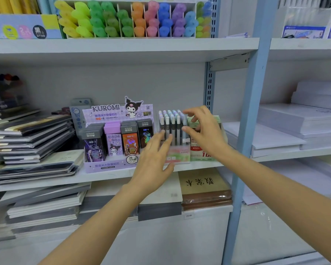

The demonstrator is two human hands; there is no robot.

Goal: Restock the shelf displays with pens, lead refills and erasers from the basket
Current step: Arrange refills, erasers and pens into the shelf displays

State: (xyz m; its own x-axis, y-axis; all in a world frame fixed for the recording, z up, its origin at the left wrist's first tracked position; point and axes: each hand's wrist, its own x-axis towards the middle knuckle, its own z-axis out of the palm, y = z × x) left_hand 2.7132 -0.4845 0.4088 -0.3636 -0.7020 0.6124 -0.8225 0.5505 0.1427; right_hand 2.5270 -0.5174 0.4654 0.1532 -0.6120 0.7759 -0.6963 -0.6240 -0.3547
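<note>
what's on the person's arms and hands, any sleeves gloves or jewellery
Nothing worn: the left hand and right hand are bare, with no gloves, rings or watch, and the forearms are uncovered to the frame edge, no sleeves in view.

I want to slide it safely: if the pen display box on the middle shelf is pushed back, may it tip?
The pen display box looks short while its pens stand tall above it, so a high push may tip it. A low push, down by the left hand, seems safer. It probably slides easily on the smooth shelf.
</note>
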